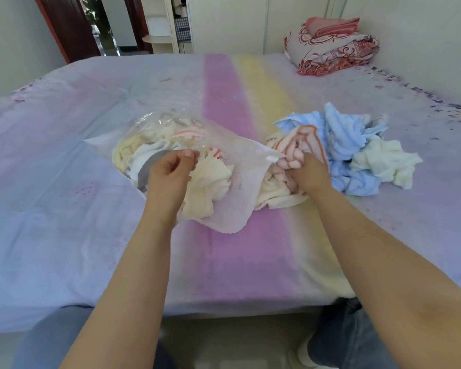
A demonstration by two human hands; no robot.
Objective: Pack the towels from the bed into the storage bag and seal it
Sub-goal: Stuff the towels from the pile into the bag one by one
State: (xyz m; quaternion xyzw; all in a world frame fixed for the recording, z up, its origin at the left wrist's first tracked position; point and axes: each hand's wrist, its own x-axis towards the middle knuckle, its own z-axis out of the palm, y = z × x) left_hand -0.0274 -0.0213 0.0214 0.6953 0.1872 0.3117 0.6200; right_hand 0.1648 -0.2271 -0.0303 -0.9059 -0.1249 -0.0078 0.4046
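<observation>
While both hands work at the bag's mouth, loose towels wait to the right.
On the bed (64,182), the left hand (168,171) pinches the storage bag (240,193), partly filled with towels; the right hand (308,173) grips a pink striped towel (298,145) beside the mouth; blue towels (341,134) and a cream towel (383,161) lie heaped further right.

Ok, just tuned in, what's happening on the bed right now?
A person is filling a clear storage bag with towels. The left hand pinches the bag's open edge, while the right hand grips a pink striped towel from the pile. Blue towels and a cream towel are unpacked; the bag is unsealed.
</observation>
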